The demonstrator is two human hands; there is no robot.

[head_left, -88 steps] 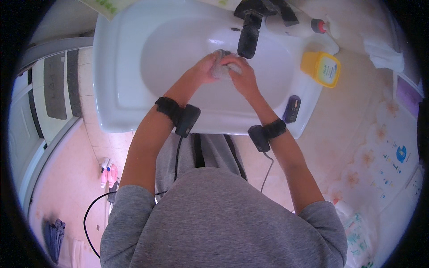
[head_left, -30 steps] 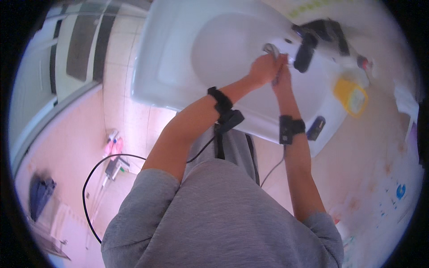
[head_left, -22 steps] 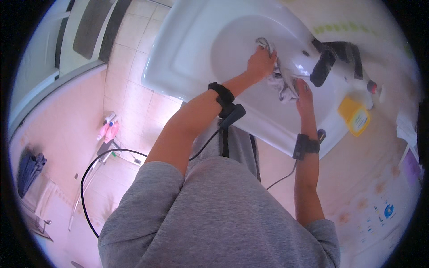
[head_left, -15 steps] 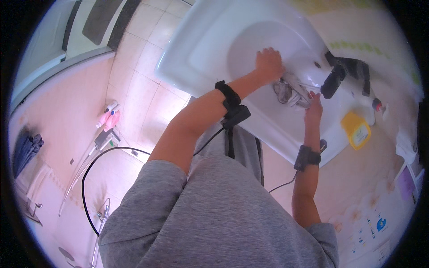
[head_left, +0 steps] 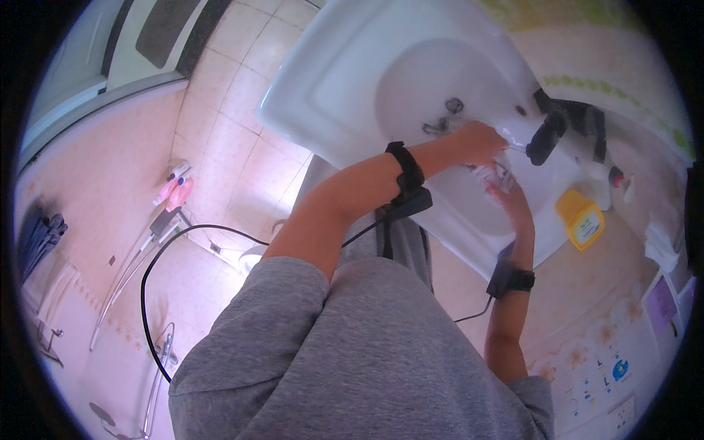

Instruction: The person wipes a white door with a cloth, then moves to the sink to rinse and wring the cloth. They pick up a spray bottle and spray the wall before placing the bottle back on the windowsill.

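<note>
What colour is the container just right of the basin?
The container is yellow, with a pale label; it shows in the head view.

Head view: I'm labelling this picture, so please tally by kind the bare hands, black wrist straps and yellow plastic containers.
Left bare hand and right bare hand: 2
Wide black wrist straps: 2
Boxy yellow plastic container: 1
Total: 5

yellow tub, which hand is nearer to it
Right. The right hand is just left of the yellow tub in the picture, not touching it; the left hand is farther away, up and to the left.
</note>
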